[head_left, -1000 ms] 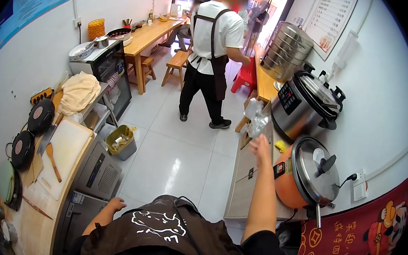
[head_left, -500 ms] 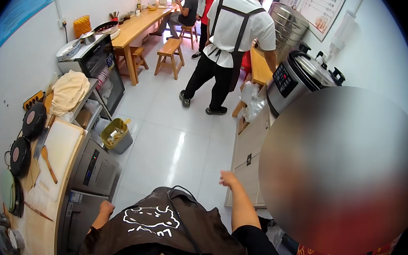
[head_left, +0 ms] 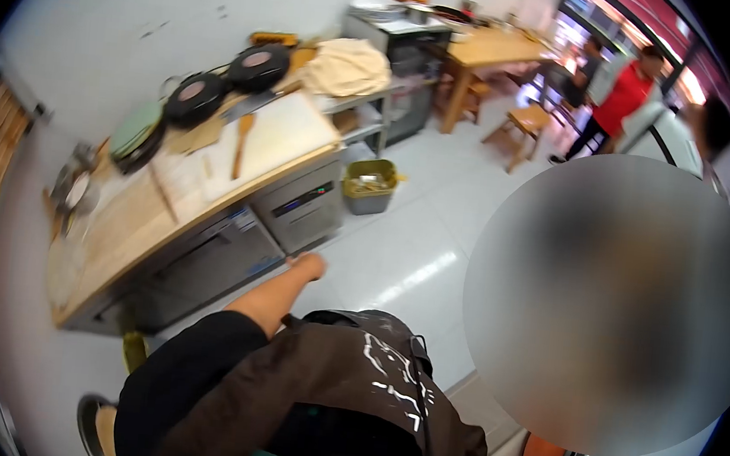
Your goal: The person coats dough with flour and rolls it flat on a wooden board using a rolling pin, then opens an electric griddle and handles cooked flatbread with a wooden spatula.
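My left hand (head_left: 310, 266) hangs over the floor in front of the steel under-counter unit (head_left: 301, 209). Its fingers look curled in, and nothing shows in them. My right hand is out of view. Nearest to the left hand is the wood-topped work counter (head_left: 125, 237). On the counter lie a white cutting board (head_left: 281, 142), a wooden spatula (head_left: 242, 143) and a wide-bladed knife (head_left: 250, 105). Two round black electric griddles (head_left: 196, 99) stand along the wall side. A thin wooden stick (head_left: 162, 193) rests nearer the front.
A bin (head_left: 370, 187) with waste stands at the counter's far end. Beige cloth (head_left: 347, 67) lies on a shelf rack. Farther off are a wooden table (head_left: 495, 48), a stool (head_left: 528, 121) and a person in red (head_left: 629, 90). A blurred circle hides the right side.
My view has swung left and my body has turned toward the counter. My left arm now reaches forward beside it. My right hand has left the view.
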{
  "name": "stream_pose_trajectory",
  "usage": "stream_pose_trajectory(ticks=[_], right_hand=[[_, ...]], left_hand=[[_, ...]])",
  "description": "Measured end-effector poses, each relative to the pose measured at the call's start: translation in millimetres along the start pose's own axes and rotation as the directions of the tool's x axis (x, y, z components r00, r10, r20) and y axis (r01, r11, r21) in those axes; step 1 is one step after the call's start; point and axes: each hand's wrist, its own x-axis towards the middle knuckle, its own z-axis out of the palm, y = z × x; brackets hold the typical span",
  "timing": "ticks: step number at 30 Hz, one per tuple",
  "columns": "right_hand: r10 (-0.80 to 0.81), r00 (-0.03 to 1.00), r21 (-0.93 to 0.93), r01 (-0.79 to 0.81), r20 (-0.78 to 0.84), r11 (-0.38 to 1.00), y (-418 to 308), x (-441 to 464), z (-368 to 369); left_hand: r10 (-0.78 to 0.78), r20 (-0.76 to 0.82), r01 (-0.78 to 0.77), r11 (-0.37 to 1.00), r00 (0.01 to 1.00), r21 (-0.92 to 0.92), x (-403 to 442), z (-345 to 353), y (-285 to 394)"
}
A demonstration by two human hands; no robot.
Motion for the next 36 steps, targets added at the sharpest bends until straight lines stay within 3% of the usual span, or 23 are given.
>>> stream_pose_trajectory(ticks=[1, 3, 5, 6, 7, 10, 12, 13, 15, 16, 18, 19, 20, 21, 22, 23, 24, 25, 26, 28, 31, 33, 36], right_hand=[[0.003, 0.999, 0.014, -0.002, -0.054, 1.0, -18.3, -3.4, -11.5], [-0.093, 0.974, 0.076, 0.111, -0.208, 0.991, -56.0, -10.8, -34.5], [-0.499, 0.731, 0.13, 0.614, -0.466, 0.778, -110.8, 6.9, -52.8], [-0.596, 0.684, 0.113, 0.691, -0.421, 0.714, -140.7, 68.4, -60.5], [-0.662, 0.595, 0.14, 0.782, -0.456, 0.607, -203.4, 9.6, -72.0], [-0.904, 0.157, 0.054, 0.988, -0.397, 0.148, -336.3, -151.4, -71.5], [-0.979, -0.017, 0.051, 0.998, -0.203, -0.028, -374.1, -201.0, -53.7], [-0.967, -0.15, -0.431, 0.901, -0.205, -0.049, -385.5, -203.9, -48.5], [-0.968, -0.127, -0.307, 0.95, -0.218, -0.055, -404.1, -185.5, -48.6], [-0.973, -0.099, -0.299, 0.954, -0.207, -0.033, -406.6, -173.2, -45.9], [-0.973, 0.006, -0.583, 0.8, -0.229, 0.142, -401.2, -112.9, -34.6], [-0.985, 0.057, -0.702, 0.695, -0.165, 0.158, -390.5, -91.5, -33.9], [-0.987, 0.114, -0.807, 0.57, -0.11, 0.156, -380.2, -78.5, -33.5], [-0.967, 0.253, -0.794, 0.582, -0.025, 0.173, -377.8, -81.4, -32.5], [-0.921, 0.384, -0.785, 0.588, 0.06, 0.194, -376.1, -83.1, -31.7], [-0.951, 0.301, -0.755, 0.64, 0.075, 0.143, -365.1, -72.4, -28.1], [-0.972, 0.22, -0.722, 0.686, 0.084, 0.093, -348.5, -53.3, -22.9], [-0.957, 0.274, -0.712, 0.691, 0.095, 0.127, -336.6, -35.7, -17.9], [-0.939, 0.328, -0.703, 0.691, 0.101, 0.166, -325.9, -21.5, -15.6], [-0.879, 0.445, -0.628, 0.737, 0.172, 0.25, -306.3, -9.5, -14.5], [-0.607, 0.745, -0.702, 0.588, 0.277, 0.402, -301.3, -18.5, -4.0], [-0.482, 0.81, -0.75, 0.538, 0.333, 0.386, -310.5, -21.1, 18.4], [-0.468, 0.812, -0.757, 0.539, 0.349, 0.37, -334.8, -33.5, 65.2]], left_hand=[[0.029, -0.083, -0.04, 0.991, 0.996, -0.13, -34.7, -23.7, 24.5], [-0.002, -0.193, -0.068, 0.933, 0.981, -0.352, -7.7, -21.6, 54.8], [0.05, -0.256, -0.226, 0.654, 0.965, -0.722, 41.4, -5.1, 85.4], [-0.004, -0.212, -0.189, 0.441, 0.977, -0.877, -1.0, -24.3, 117.0], [0.042, -0.099, -0.107, 0.29, 0.994, -0.951, -36.9, -40.7, 139.6], [0.151, 0.085, 0.089, -0.019, 0.985, -0.996, -110.2, -58.2, 197.9], [0.633, 0.093, 0.318, -0.253, 0.769, -0.914, -140.7, -69.8, 205.7], [0.716, -0.024, 0.326, -0.348, 0.698, -0.879, -155.5, -74.0, 204.6], [0.835, -0.214, 0.363, -0.432, 0.506, -0.826, -181.3, -94.3, 179.5], [0.747, -0.167, 0.219, -0.388, 0.643, -0.895, -186.3, -99.9, 157.5], [0.5, -0.097, -0.002, -0.187, 0.86, -0.982, -194.5, -106.3, 116.3], [0.349, -0.211, -0.26, 0.101, 0.913, -0.96, -182.0, -100.5, 85.2], [0.225, -0.357, -0.421, 0.415, 0.907, -0.807, -155.7, -81.3, 45.6], [0.15, -0.509, -0.455, 0.698, 0.848, -0.553, -139.2, -61.5, 8.1], [0.02, -0.542, -0.345, 0.791, 0.84, -0.505, -131.0, -39.2, -33.5], [-0.113, -0.565, -0.207, 0.858, 0.817, -0.47, -123.2, -17.3, -75.0], [-0.241, -0.578, -0.059, 0.89, 0.78, -0.452, -115.6, 4.3, -116.6], [-0.317, -0.396, 0.068, 0.845, 0.862, -0.53, -110.8, 26.5, -160.5], [-0.476, -0.174, 0.273, 0.725, 0.862, -0.632, -117.7, 35.0, -195.1], [-0.582, -0.303, 0.353, 0.75, 0.755, -0.56, -155.4, 54.6, -244.1], [-0.675, -0.394, 0.383, 0.703, 0.624, -0.599, -203.0, 10.5, -286.9], [-0.7, -0.516, 0.345, 0.703, 0.495, -0.622, -193.2, -5.7, -325.1], [-0.615, -0.599, 0.288, 0.781, 0.513, -0.555, -170.7, -69.9, -362.1]])
